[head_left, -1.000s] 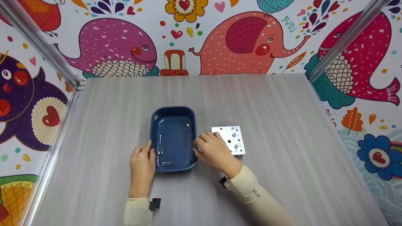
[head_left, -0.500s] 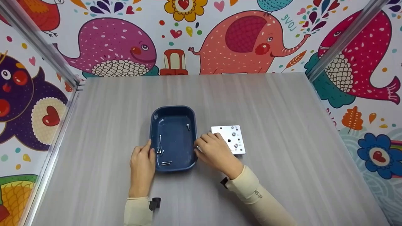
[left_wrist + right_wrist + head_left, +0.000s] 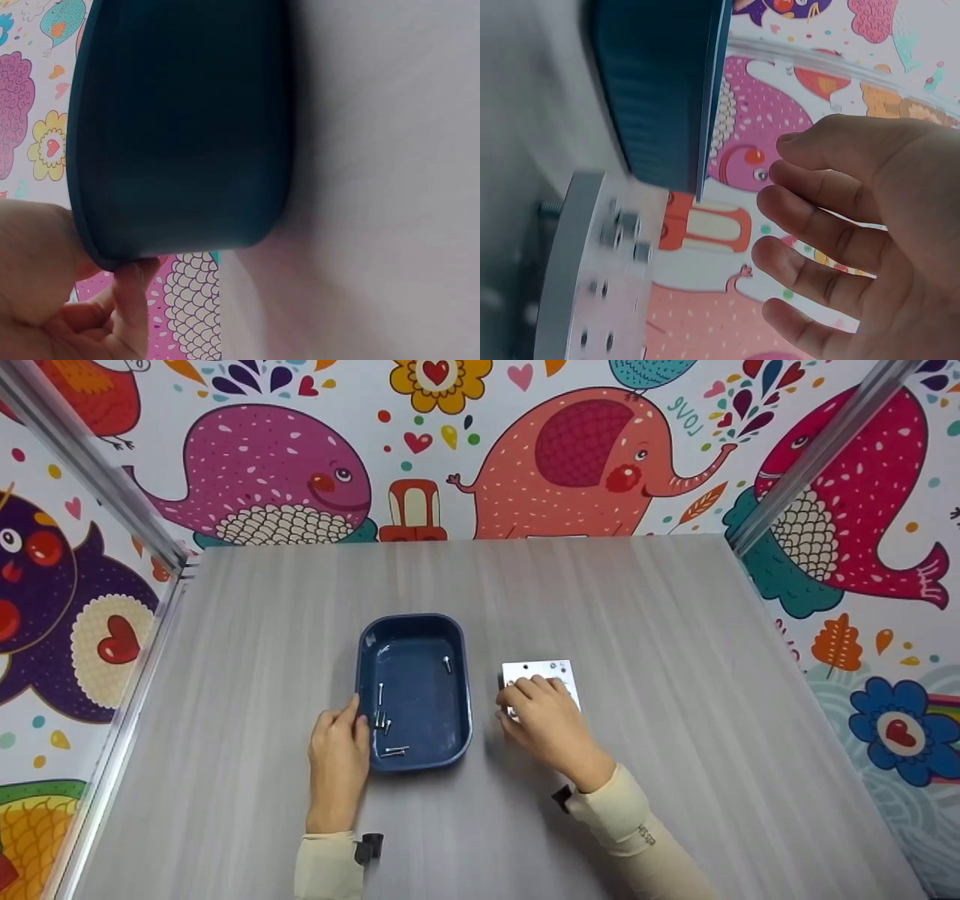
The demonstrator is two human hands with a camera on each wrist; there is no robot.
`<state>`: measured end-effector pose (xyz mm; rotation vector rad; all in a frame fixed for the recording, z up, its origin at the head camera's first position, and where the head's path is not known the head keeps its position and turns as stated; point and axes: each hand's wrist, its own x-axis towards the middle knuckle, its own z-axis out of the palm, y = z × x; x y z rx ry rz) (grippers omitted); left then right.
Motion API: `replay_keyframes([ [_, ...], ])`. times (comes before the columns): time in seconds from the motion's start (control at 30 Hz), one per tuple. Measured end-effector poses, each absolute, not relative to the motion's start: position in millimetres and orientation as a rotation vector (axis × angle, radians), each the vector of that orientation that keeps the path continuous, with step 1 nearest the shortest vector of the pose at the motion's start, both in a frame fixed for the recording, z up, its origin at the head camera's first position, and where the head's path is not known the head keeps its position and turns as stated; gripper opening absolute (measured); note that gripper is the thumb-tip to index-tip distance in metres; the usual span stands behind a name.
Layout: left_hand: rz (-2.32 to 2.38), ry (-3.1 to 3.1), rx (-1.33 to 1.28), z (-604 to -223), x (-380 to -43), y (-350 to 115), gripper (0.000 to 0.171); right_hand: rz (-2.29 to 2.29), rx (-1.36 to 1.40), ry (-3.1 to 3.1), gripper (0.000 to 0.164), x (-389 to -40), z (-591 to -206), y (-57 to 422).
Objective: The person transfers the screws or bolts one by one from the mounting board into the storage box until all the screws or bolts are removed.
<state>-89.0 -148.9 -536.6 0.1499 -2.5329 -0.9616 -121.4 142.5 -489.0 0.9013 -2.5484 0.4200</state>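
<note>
My left hand (image 3: 339, 757) grips the left wall of a dark blue plastic tray (image 3: 459, 735); in the left wrist view its thumb and fingers (image 3: 131, 300) meet at the tray's rim (image 3: 75, 135). Several small metal screws (image 3: 382, 720) lie loose in the tray. My right hand (image 3: 547, 727) hovers over a square silvery metal plate (image 3: 536, 667) with holes, covering much of it in the head view. Its fingers (image 3: 780, 259) are loosely bent and hold nothing in the right wrist view. There, bolt heads (image 3: 630, 223) stand up from the plate and a threaded end (image 3: 549, 208) pokes out beneath.
Tray and plate sit side by side on a grey wood-grain table (image 3: 300, 607). Printed cartoon walls (image 3: 285, 472) rise behind and at both sides, with metal frame bars (image 3: 150, 487) at the corners. A single screw (image 3: 448, 664) lies near the tray's right wall.
My right hand has moved from the tray's right rim to the right, over the plate. The screw cluster at the tray's left has shifted and looks fuller. My left hand stays put.
</note>
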Motion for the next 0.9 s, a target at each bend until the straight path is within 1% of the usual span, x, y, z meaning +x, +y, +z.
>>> replay_keyframes([
  [0.33,-0.98,-2.52,0.14,-537,-89,-150,0.033,0.385,0.832,-2.598,0.016,-120,-492,168],
  [0.5,-0.988,-2.519,0.14,-537,-88,-150,0.033,0.356,0.83,-2.622,0.015,-118,-497,172],
  [0.9,-1.002,-2.524,0.154,-537,-88,-150,0.033,0.312,0.817,-2.678,0.014,-118,-523,173],
])
